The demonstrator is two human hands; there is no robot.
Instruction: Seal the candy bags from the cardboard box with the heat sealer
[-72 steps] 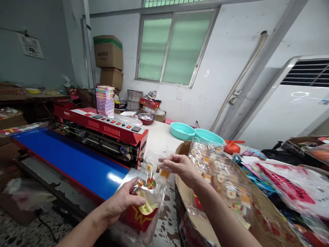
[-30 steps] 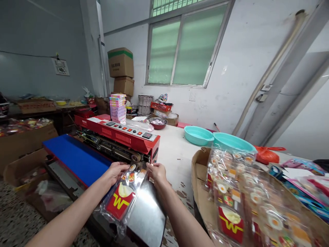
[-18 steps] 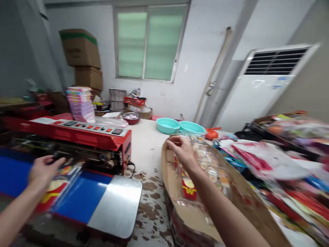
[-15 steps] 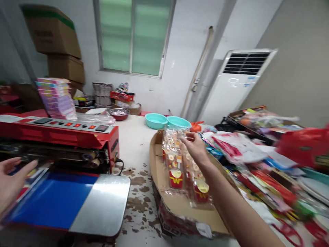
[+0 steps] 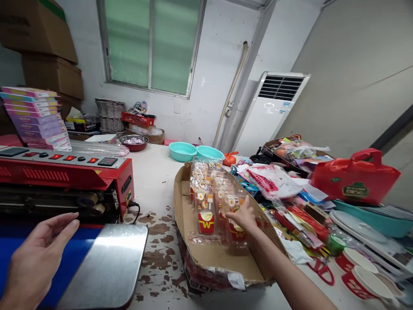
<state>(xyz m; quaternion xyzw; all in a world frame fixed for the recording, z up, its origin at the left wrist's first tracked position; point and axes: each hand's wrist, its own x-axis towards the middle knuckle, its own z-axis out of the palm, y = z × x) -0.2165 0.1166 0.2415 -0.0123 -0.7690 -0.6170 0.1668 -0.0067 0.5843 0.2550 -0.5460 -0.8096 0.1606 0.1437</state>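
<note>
My right hand (image 5: 244, 216) rests on the clear toy packets (image 5: 211, 199) that lie stacked in a cardboard box lid (image 5: 222, 260); its fingers press down on a packet with a red fries carton (image 5: 206, 221) printed inside. I cannot see a packet lifted. My left hand (image 5: 43, 247) hovers open, fingers stretched, over the blue conveyor belt (image 5: 69, 258) beside the steel feed plate (image 5: 108, 265). The red band sealer (image 5: 66, 172) stands behind it.
Two teal basins (image 5: 194, 151) and a metal bowl (image 5: 133, 141) sit farther back on the stained white table (image 5: 155, 181). Pink boxes (image 5: 37, 118) are stacked on the sealer. Bags, a red tote (image 5: 355, 176) and cups (image 5: 364, 280) crowd the right side.
Both hands fed a packet into the sealer, then let go. My view swung right; my right hand reached to the box of packets and came down on them, while my left stayed open over the belt.
</note>
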